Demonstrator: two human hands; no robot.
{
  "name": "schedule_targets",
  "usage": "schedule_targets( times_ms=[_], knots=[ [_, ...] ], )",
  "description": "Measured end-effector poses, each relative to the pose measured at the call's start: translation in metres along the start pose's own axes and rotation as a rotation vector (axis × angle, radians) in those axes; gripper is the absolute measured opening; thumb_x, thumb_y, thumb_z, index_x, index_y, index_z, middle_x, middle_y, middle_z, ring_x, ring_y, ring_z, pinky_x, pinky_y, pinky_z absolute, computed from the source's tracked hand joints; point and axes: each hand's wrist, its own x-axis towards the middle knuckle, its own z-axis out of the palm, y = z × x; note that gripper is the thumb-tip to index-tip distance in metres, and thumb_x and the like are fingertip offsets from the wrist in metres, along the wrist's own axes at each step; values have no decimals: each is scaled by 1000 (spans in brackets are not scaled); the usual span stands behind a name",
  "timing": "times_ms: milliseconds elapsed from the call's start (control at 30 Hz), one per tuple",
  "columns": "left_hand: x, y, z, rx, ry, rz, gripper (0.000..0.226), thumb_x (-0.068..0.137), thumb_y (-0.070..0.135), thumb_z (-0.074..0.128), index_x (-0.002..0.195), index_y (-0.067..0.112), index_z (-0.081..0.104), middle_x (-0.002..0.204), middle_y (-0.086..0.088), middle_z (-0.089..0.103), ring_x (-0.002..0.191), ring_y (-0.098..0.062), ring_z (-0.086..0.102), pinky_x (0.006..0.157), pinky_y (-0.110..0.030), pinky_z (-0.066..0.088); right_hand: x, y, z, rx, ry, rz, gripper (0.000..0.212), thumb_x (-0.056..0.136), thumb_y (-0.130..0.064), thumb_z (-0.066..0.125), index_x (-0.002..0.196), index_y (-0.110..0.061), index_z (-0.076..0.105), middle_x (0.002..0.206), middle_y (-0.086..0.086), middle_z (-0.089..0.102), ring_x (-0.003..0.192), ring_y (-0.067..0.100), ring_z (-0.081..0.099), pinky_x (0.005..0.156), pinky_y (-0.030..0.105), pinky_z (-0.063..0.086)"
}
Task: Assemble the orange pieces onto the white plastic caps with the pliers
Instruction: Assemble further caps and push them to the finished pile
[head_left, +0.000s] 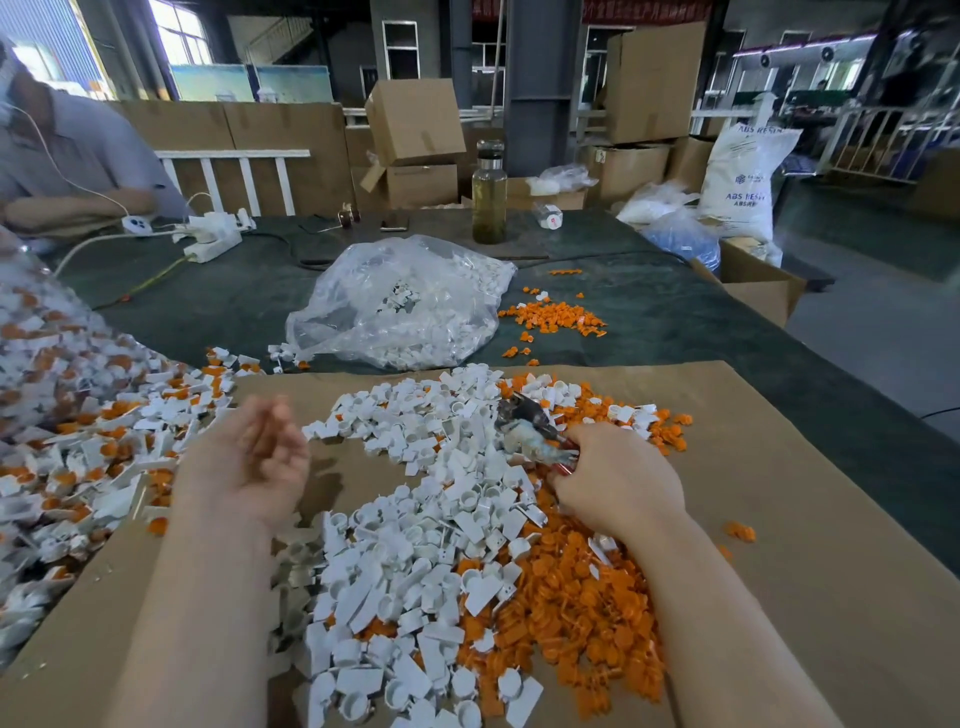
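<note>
White sack (743, 176) behind the table reads "ABS RESIN".

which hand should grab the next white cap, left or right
Left. The left hand is free, palm up beside the white caps, though blurred. The right hand already grips the pliers.
</note>
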Motion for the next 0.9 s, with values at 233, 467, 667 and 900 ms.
schedule_targets(
  times_ms=[233,467,667,900],
  knots=[
    [-4,-49,12,1445,-177,496,18,96,25,63,111,30,71,107,13,63,91,-11,58,78,-26,41,0,-2,2,3,-83,-14,6,84,-29,60,88,-25,59,80,-6,61,70,13,60,51,26,45],
    [-3,-70,11,1875,-300,677,25,100,24,54,122,22,66,116,-5,48,92,-25,64,86,-35,53,0,-3,1,38,-81,-25,3,84,-26,58,86,-24,58,79,-5,61,69,13,60,50,27,46],
    [-8,-69,14,1806,-247,736,8,91,21,67,97,25,68,100,2,63,79,-13,54,69,-25,43,-1,-5,-2,170,53,-56,16,87,-27,58,71,-26,53,69,-6,58,61,10,56,47,24,36],
    [-25,-65,34,1324,-216,561,11,84,25,74,78,22,66,66,5,70,62,-11,65,57,-25,48,-7,-20,-11,730,194,-174,8,88,-24,68,83,-18,65,62,-11,58,58,4,52,50,18,39]
  ],
)
